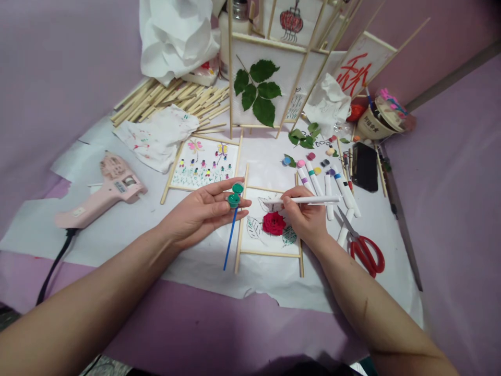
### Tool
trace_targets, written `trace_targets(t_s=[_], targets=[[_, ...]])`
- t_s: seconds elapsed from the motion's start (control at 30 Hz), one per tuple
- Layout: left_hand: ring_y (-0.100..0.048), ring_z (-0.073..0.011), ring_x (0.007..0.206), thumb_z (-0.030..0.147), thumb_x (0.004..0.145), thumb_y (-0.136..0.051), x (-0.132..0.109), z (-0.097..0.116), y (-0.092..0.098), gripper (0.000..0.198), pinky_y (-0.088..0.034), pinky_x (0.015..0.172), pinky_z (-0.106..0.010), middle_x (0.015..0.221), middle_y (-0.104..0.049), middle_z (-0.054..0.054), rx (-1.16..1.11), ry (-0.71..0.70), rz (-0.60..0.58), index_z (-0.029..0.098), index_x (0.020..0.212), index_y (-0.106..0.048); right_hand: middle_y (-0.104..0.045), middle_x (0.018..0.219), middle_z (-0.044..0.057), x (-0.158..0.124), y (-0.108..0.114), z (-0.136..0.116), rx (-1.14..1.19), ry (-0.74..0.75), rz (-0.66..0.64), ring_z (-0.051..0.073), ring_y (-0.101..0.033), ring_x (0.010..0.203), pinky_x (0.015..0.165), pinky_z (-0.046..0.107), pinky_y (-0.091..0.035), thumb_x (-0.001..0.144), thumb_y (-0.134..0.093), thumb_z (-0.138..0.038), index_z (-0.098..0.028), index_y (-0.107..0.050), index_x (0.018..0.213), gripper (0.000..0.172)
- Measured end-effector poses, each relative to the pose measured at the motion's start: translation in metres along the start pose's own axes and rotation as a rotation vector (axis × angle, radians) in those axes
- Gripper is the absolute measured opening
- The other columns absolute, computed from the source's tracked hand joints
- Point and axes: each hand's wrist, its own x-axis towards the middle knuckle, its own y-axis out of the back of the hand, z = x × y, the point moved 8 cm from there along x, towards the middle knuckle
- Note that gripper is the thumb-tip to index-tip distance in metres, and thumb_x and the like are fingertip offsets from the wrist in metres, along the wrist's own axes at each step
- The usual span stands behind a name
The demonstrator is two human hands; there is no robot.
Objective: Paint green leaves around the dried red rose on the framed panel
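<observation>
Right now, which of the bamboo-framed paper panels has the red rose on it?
The flat panel under the right hand; its neighbours hold painted butterflies and green leaves.

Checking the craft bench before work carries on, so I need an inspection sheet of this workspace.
surface: white paper over lilac cloth.
job's things: green paint pot, blue brush, white marker, stick-framed paper bearing a red flower.
clutter: loose bamboo sticks, crumpled tissue, red-handled scissors, black phone.
grips: left hand holds the pot and brush; right hand holds the marker above the frame.
cables: black cord from a pink glue gun.
surroundings: lilac backdrop, standing framed leaf panel.
</observation>
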Motion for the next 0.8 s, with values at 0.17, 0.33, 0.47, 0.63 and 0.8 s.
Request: trace_targets(t_s=[0.17,0.33,0.47,0.63,0.8], targets=[[-0.078,-0.0225,0.103,0.015,0.078,-0.089,0.0002,0.0001,-0.0003,0.046,-0.062,0.105,-0.045,0.097,-0.082,-0.004,0.001,-0.001,-0.006,0.022,0.123,-0.079,-0.067,0.073,-0.002,0.0002,0.0012,-0.0014,-0.007,0.009,0.005,0.014,-0.06,0.066,0.063,0.032,-0.047,0.091,-0.06,-0.02,-0.024,-0.065,0.078,0.015],[-0.078,-0.0225,0.103,0.013,0.079,-0.087,-0.0002,0.0003,-0.0006,0.046,-0.062,0.106,-0.045,0.097,-0.082,-0.004,-0.011,-0.001,-0.01,0.021,0.124,-0.078,-0.065,0.071,-0.002,-0.0005,0.0014,-0.0015,-0.008,0.004,0.008,0.014,-0.058,0.064,0.063,0.033,-0.047,0.091,-0.059,-0.02,-0.023,-0.063,0.076,0.016],[-0.078,-0.0224,0.102,0.011,0.08,-0.086,-0.0006,0.0004,-0.0006,0.045,-0.062,0.106,-0.046,0.096,-0.082,-0.004,-0.016,0.002,-0.008,0.021,0.123,-0.078,-0.065,0.071,-0.002,-0.0006,0.0024,-0.0009,-0.01,-0.002,0.016,0.014,-0.057,0.063,0.065,0.034,-0.047,0.09,-0.059,-0.021,-0.023,-0.063,0.076,0.015],[-0.078,-0.0222,0.101,0.011,0.08,-0.086,-0.0007,0.0008,-0.0005,0.045,-0.062,0.106,-0.047,0.096,-0.082,-0.004,-0.016,0.005,0.005,0.021,0.122,-0.079,-0.063,0.069,-0.002,-0.0003,0.0037,-0.0007,-0.004,-0.019,0.014,0.015,-0.056,0.062,0.064,0.034,-0.047,0.089,-0.058,-0.023,-0.023,-0.062,0.074,0.016],[-0.078,-0.023,0.103,0.011,0.08,-0.086,-0.0008,0.0006,0.0004,0.044,-0.06,0.107,-0.048,0.097,-0.082,-0.004,-0.008,0.009,0.016,0.022,0.122,-0.078,-0.062,0.067,-0.002,-0.0014,0.0049,0.0004,0.001,-0.032,0.02,0.016,-0.056,0.063,0.064,0.035,-0.046,0.088,-0.057,-0.024,-0.024,-0.06,0.073,0.016]])
